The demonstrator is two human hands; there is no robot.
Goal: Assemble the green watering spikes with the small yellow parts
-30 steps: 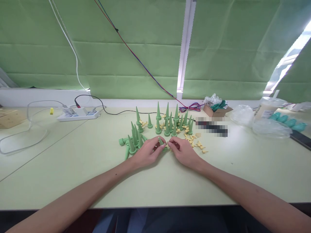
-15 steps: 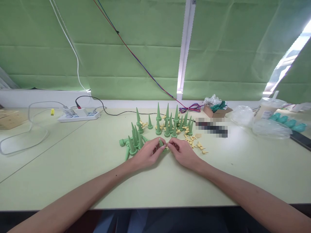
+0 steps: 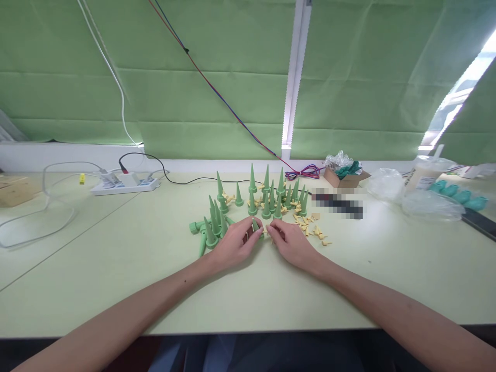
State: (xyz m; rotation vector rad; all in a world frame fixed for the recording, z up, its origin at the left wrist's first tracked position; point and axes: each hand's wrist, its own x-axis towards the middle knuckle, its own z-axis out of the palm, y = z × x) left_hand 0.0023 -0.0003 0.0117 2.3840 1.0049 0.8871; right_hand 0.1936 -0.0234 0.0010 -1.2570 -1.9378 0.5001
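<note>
My left hand (image 3: 241, 238) is closed around a green plastic cone (image 3: 256, 226), whose pointed tip shows between thumb and fingers. Close by on the right, my right hand (image 3: 289, 238) pinches with thumb and forefinger at a small yellow piece (image 3: 266, 231) beside the cone; most of that piece is hidden by the fingertips. Several green cones (image 3: 252, 204) stand upright behind my hands, with small yellow pieces among them. More cones (image 3: 211, 235) stand or lie left of my left hand. Loose yellow plastic pieces (image 3: 318, 232) are scattered right of my right hand.
A white power strip (image 3: 126, 185) with cables lies at the back left. Toward the back right are a small cardboard box (image 3: 346, 178), a plastic cup (image 3: 422, 175), clear bags (image 3: 432, 205), teal pieces (image 3: 463, 197) and a dark phone-like object (image 3: 480, 223). The table's front edge runs below my forearms.
My fingertips are slightly farther apart, with a little of the yellow piece showing between them. Both hands otherwise stay in nearly the same place, and the standing cones have not moved.
</note>
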